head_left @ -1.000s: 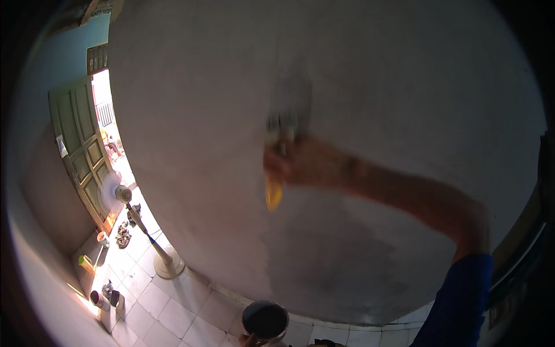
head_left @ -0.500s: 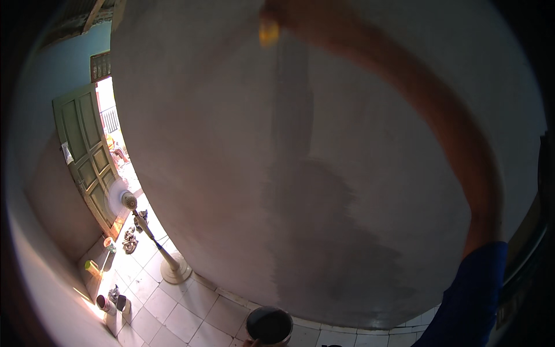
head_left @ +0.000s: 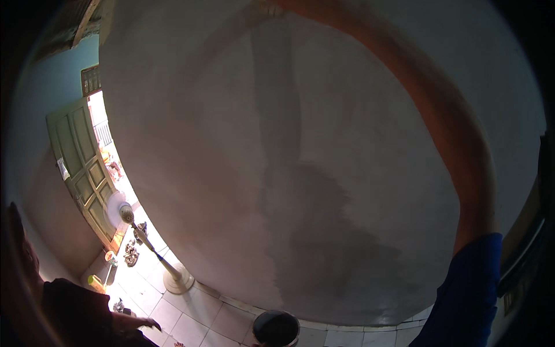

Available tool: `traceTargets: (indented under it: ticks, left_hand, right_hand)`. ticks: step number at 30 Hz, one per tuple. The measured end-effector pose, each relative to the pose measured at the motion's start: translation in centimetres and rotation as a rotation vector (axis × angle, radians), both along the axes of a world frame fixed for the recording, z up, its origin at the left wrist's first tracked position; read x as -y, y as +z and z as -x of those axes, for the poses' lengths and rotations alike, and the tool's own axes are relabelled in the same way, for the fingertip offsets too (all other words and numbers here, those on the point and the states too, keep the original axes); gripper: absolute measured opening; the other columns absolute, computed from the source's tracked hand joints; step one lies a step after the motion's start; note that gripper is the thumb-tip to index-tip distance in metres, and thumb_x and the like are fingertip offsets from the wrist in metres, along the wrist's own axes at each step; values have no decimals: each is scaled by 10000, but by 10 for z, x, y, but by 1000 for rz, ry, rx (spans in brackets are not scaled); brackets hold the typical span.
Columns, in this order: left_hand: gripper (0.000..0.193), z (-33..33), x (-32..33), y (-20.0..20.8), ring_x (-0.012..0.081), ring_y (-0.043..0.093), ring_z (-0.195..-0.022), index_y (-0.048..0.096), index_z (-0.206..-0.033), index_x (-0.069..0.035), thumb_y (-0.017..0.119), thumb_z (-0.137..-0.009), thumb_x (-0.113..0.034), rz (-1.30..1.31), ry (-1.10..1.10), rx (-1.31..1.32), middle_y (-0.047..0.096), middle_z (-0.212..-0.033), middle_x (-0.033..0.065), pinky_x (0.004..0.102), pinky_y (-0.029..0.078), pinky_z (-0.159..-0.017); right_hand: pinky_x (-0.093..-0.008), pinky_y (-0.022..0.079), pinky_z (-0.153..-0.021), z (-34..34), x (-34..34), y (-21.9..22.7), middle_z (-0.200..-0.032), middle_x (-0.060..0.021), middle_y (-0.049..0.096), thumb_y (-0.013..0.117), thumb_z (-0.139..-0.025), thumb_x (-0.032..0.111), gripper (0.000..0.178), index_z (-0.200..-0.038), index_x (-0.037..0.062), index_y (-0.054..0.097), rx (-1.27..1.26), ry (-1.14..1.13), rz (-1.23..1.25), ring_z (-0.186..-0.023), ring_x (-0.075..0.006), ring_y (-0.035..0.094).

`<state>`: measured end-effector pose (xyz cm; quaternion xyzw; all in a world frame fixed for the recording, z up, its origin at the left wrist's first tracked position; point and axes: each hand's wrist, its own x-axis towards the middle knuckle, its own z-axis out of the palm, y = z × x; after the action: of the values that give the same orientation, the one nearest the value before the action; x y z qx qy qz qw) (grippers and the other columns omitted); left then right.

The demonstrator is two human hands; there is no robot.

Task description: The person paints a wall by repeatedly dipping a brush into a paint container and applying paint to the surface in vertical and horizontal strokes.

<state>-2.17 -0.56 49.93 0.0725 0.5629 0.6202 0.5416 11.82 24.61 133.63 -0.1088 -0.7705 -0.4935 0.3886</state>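
My bare right arm, in a blue sleeve, reaches up in an arc from the lower right. At the top edge my right hand (head_left: 280,3) is partly cut off, closed around a paintbrush. The brush's pale bristles (head_left: 269,10) meet the grey wall (head_left: 191,150) at the top of a darker, wet-looking strip (head_left: 276,87). That strip runs down into a wide, ragged dark patch (head_left: 324,231). Low in the middle is a bucket (head_left: 276,328) with dark contents. Only a sliver of my left hand (head_left: 255,345) shows at its lower left rim.
Another person in dark clothing (head_left: 78,312) is at the lower left, one hand (head_left: 136,322) stretched toward the middle. Beyond stand a pedestal fan (head_left: 178,280), an open green door (head_left: 84,168) and several small containers, among them a yellow one (head_left: 96,283), on white tiles (head_left: 202,312).
My right hand and the brush have moved up to the top edge, and the dark strip shows longer. The other person has come into view at the lower left. The view has shifted slightly.
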Motion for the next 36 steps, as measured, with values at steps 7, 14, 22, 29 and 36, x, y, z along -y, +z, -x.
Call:
traceTargets:
  ticks: [7, 14, 22, 29, 36]
  left_hand:
    - [335, 8, -1, 0, 254, 620, -701, 485, -961, 53, 684, -838, -187, -3, -17, 10, 553, -849, 131, 434, 618, -604]
    - [336, 22, -3, -4, 257, 619, -705, 478, -973, 46, 682, -838, -184, -101, -44, 45, 552, -853, 127, 441, 617, -609]
    - [434, 93, -41, 8, 280, 589, -615, 269, -995, 80, 610, -727, 50, 168, -206, 6, 467, -885, 187, 496, 619, -722]
    - [343, 112, -62, 52, 254, 580, -670, 332, -941, 96, 608, -739, 79, 282, -309, -94, 442, -864, 167, 459, 621, -736]
    - [252, 179, -61, -55, 146, 478, -490, 513, -746, -31, 694, -830, -187, 6, -443, -274, 461, -605, 28, 462, 603, -608]
  right_hand:
    - [-341, 546, -633, -10, -23, -197, -832, -9, 545, 596, -801, 217, 80, -840, 148, 583, 451, -77, -295, -745, -173, 588]
    - [-333, 522, -553, -19, -20, -195, -799, -31, 595, 664, -739, 170, 128, -816, 76, 621, 162, 108, 163, -680, -183, 622]
    - [-339, 522, -604, -7, -2, -123, -833, -52, 608, 638, -790, 154, 94, -842, 78, 622, 40, 34, -164, -715, -219, 620]
    - [-314, 544, -705, 4, 29, -356, -1037, -23, 578, 696, -759, 195, 202, -921, 118, 603, 257, -101, 457, -930, -193, 599]
    - [-328, 526, -757, -1, 29, -325, -1072, -74, 592, 623, -853, 9, 252, -1096, 76, 618, -726, 234, 652, -920, -225, 601]
